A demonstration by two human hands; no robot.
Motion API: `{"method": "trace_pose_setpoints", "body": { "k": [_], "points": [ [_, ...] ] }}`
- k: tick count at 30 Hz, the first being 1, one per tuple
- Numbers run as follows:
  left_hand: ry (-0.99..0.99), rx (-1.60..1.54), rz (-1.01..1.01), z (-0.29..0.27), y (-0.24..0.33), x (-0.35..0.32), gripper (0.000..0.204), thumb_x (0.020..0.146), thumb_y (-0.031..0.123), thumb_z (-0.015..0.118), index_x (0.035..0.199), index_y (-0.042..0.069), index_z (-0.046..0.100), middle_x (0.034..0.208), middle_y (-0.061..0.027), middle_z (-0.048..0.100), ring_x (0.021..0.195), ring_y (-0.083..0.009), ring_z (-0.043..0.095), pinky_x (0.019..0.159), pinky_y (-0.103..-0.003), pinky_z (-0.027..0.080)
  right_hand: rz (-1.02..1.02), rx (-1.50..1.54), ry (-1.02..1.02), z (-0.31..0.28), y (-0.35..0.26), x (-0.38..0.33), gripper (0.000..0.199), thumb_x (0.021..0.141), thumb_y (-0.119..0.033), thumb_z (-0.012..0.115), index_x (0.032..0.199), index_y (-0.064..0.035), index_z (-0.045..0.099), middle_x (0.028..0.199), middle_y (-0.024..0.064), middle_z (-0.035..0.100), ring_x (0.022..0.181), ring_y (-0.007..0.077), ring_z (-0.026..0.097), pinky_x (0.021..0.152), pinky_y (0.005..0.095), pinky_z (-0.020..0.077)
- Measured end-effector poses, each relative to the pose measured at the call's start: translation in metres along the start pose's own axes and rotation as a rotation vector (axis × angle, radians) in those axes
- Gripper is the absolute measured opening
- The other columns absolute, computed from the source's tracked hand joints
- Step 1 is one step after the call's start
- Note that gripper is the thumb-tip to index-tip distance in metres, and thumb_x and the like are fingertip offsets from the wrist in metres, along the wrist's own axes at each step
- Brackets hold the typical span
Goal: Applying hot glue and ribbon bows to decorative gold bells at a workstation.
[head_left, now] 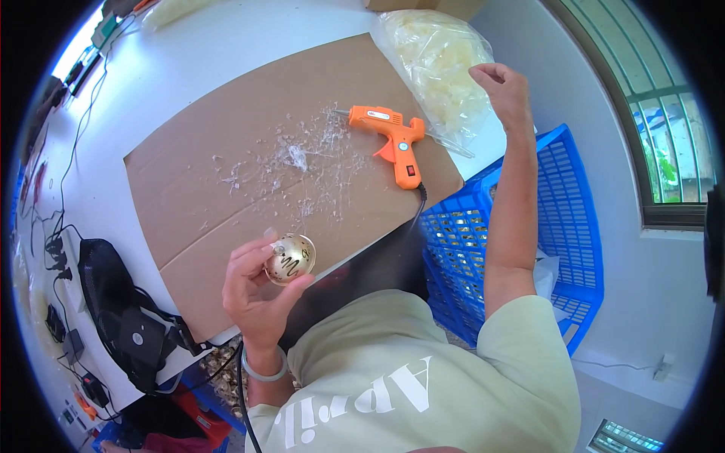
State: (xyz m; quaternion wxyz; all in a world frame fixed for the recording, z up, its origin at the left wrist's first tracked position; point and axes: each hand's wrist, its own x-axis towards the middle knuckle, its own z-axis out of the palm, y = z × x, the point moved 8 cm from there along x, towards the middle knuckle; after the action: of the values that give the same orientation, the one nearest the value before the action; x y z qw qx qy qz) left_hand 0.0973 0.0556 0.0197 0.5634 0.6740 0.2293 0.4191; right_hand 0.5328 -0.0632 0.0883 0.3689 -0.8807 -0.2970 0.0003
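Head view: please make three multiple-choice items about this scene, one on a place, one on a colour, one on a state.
1. Where does the glue gun lie?
A. on the cardboard sheet
B. inside the blue crate
C. on the floor

2. What colour is the glue gun?
A. green
B. orange
C. white

3. What is the state of the left hand?
A. flat on the table
B. empty and open
C. closed around a small gold ball

Answers:
1 A, its body rests on the brown sheet beside dried glue strands.
2 B, body and handle are orange, with a black cord.
3 C, fingers and thumb grip the ball above the cardboard edge, while the right hand is raised near the clear plastic bag.
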Motion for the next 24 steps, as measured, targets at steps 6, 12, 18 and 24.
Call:
{"method": "trace_pose_setpoints", "body": {
  "k": [6, 12, 18, 24],
  "points": [
    [-0.015, -0.038, 0.021, 0.0, -0.004, 0.004, 0.05, 0.063, -0.003, 0.084, 0.105, -0.001, 0.057, 0.115, -0.0181, 0.058, 0.099, -0.0211, 0.063, 0.078, -0.029, 0.058, -0.004, 0.522, -0.041, -0.013, -0.019, -0.034, 0.02, 0.086, -0.014, 0.068, 0.098, 0.0016, 0.065, 0.094, 0.012, 0.07, 0.083, 0.014, 0.066, 0.071, 0.0243, 0.0491],
    [0.04, -0.046, 0.053, -0.014, 0.002, 0.0, 0.049, 0.065, -0.004, 0.082, 0.107, -0.001, 0.056, 0.117, -0.019, 0.057, 0.103, -0.0218, 0.061, 0.08, -0.03, 0.057, -0.077, 0.631, -0.297, 0.046, -0.095, -0.111, 0.014, 0.086, -0.008, 0.067, 0.095, 0.0017, 0.063, 0.091, 0.0129, 0.07, 0.08, 0.0126, 0.065, 0.07, 0.0233, 0.049],
    [0.2, -0.217, -0.004, -0.037, 0.002, -0.003, 0.052, 0.067, -0.004, 0.081, 0.111, 0.0, 0.053, 0.119, -0.0195, 0.055, 0.109, -0.0231, 0.058, 0.087, -0.033, 0.054, -0.006, 0.959, -0.837, 0.148, -0.127, -0.195, 0.009, 0.087, -0.006, 0.064, 0.093, 0.0014, 0.063, 0.108, 0.0128, 0.063, 0.083, 0.012, 0.06, 0.073, 0.0248, 0.0485],
    [0.254, -0.238, 0.078, -0.059, 0.008, -0.011, 0.058, 0.067, -0.002, 0.082, 0.115, 0.001, 0.05, 0.119, -0.0194, 0.055, 0.112, -0.0248, 0.056, 0.091, -0.033, 0.052, -0.016, 1.064, -0.865, 0.183, -0.15, -0.225, 0.01, 0.09, -0.006, 0.061, 0.096, 0.0014, 0.061, 0.111, 0.0126, 0.059, 0.086, 0.0134, 0.06, 0.075, 0.0254, 0.0488]
  ]
}}
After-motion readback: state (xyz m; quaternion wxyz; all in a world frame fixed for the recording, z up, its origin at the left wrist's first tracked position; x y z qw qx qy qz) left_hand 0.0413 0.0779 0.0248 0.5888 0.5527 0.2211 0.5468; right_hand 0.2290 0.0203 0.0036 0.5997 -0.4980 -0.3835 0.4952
